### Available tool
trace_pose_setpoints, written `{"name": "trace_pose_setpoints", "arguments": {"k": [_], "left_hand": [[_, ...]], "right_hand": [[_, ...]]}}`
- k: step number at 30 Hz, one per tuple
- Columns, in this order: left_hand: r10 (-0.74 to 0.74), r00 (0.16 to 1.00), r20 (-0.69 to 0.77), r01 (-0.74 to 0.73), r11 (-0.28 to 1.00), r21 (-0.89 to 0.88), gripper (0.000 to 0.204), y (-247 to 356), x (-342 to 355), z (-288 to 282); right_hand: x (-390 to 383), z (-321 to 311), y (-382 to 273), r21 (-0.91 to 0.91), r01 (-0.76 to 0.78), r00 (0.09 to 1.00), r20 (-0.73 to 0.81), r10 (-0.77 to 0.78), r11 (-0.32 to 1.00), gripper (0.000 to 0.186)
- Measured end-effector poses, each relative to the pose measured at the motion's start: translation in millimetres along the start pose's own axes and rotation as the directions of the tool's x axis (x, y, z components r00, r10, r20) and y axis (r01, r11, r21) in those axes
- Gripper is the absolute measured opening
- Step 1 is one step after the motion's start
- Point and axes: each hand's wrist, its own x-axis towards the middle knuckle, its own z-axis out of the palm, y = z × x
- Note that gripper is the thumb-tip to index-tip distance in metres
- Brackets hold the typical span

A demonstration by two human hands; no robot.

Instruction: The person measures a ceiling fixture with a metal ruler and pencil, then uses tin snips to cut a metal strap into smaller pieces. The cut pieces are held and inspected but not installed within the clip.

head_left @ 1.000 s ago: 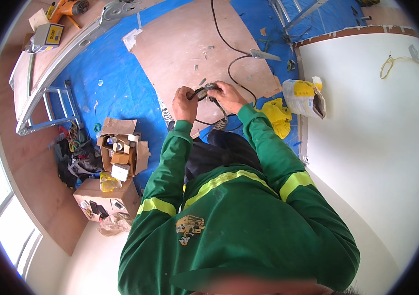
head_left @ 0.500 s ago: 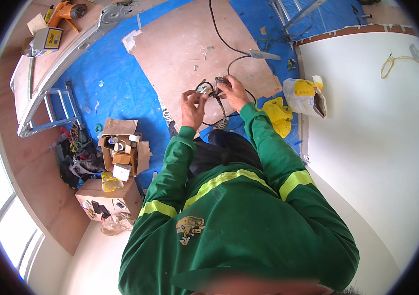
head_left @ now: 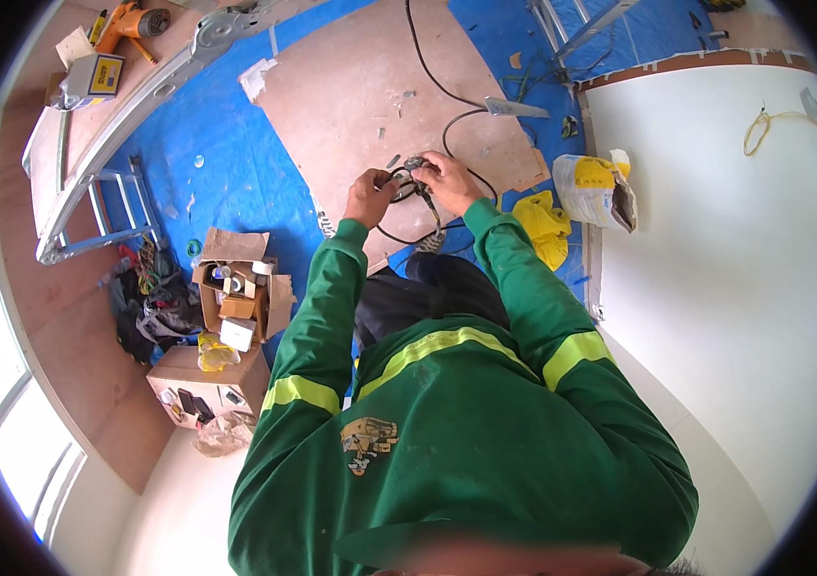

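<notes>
dark fitting (head_left: 414, 163) on black cable (head_left: 446, 137), between both hands above board (head_left: 351, 86). right hand (head_left: 454, 184) at 4 o'clock, fingers pinching fitting. left hand (head_left: 367, 198) at 8, fingers pinching cable loop. farther out: yellow bundle (head_left: 544, 228), 4.

We note: black cable (head_left: 445, 136), slack, curving across plywood sheet (head_left: 331, 96); looped where held up, beside small dark fitting (head_left: 414, 163), detail unclear.
</notes>
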Motion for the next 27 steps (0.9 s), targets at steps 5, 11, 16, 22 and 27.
{"name": "trace_pose_setpoints", "arguments": {"k": [5, 11, 16, 22, 27], "left_hand": [[-0.094, 0.994, 0.052, 0.103, 0.971, -0.214, 0.032, -2.2, 6.3, 1.8], [-0.229, 0.962, 0.152, 0.274, 0.84, -0.468, 0.031, -4.5, 12.3, -3.6], [-0.147, 0.988, 0.048, 0.155, 0.921, -0.357, 0.029, 7.6, 6.4, 7.4], [-0.096, 0.979, -0.178, 0.083, 0.993, -0.08, 0.028, 8.5, -10.5, 9.9], [-0.079, 0.979, -0.187, 0.05, 0.986, -0.158, 0.032, 9.8, -6.8, 15.1]], "right_hand": [[-5.2, -2.3, -19.3, -0.319, 0.053, 0.99, 0.142, -0.007, 0.946, 0.03], [-9.0, 6.7, -15.4, -0.416, 0.127, 0.97, 0.243, -0.024, 0.9, 0.026], [-8.2, 25.8, -8.4, -0.626, 0.092, 0.987, 0.158, 0.01, 0.774, 0.024], [-9.1, 25.7, -11.6, -0.642, 0.131, 0.98, 0.2, 0.0, 0.756, 0.024], [-3.6, 28.2, -20.6, -0.717, 0.184, 0.966, 0.259, 0.011, 0.673, 0.025]]}}
